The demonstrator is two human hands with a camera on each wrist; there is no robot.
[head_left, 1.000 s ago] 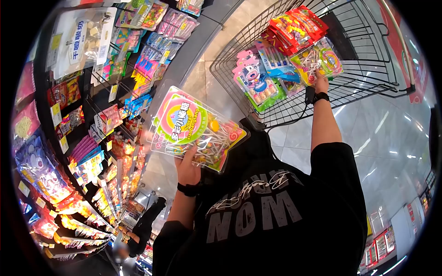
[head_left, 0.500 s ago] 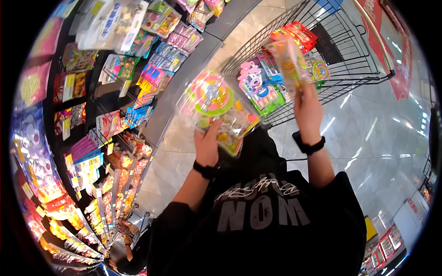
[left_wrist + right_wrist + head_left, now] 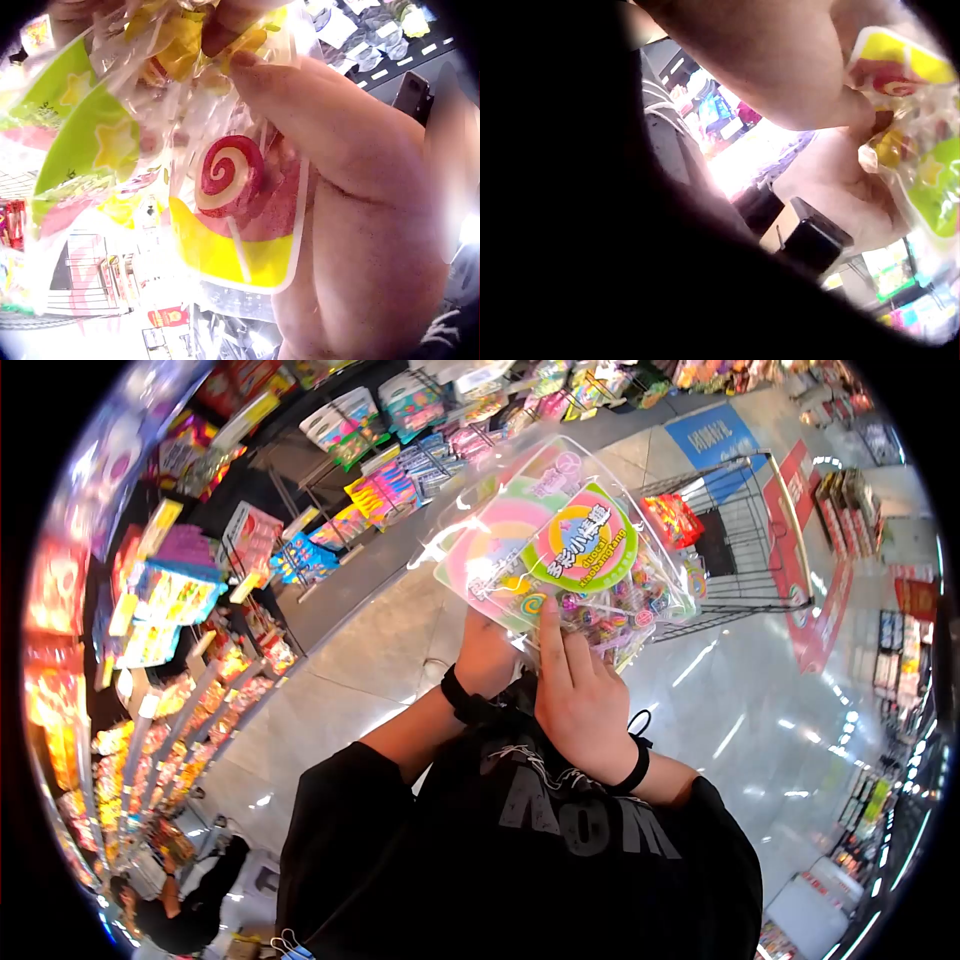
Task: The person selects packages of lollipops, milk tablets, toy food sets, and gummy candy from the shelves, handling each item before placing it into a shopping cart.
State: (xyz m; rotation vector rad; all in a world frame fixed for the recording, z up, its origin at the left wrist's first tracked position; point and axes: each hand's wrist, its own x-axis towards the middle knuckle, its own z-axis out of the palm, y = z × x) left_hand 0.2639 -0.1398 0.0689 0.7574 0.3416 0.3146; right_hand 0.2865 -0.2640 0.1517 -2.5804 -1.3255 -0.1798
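Two clear packs of lollipops overlap in front of my chest. The front lollipop pack (image 3: 580, 555) has a round green and yellow label; the rear pack (image 3: 485, 545) shows a pink and green swirl. My left hand (image 3: 487, 655) grips the lower left edge, its fingers partly hidden behind the plastic. Over the lower front lies my right hand (image 3: 585, 710), index finger stretched upward on the plastic, the pack pinched at its lower edge. In the left wrist view, a thumb (image 3: 262, 82) presses beside yellow candy, above a red swirl print (image 3: 229, 176).
Behind the packs, at the right, stands a wire shopping cart (image 3: 760, 545) with a red candy bag (image 3: 676, 520) in it. Shelves of hanging sweets (image 3: 385, 490) line the left and back. Another person (image 3: 185, 900) is at the lower left. Grey floor tiles (image 3: 720, 700) lie to my right.
My right hand has brought a second lollipop pack from the cart to the one in my left hand, and the two now overlap. The view has turned; the cart appears farther off.
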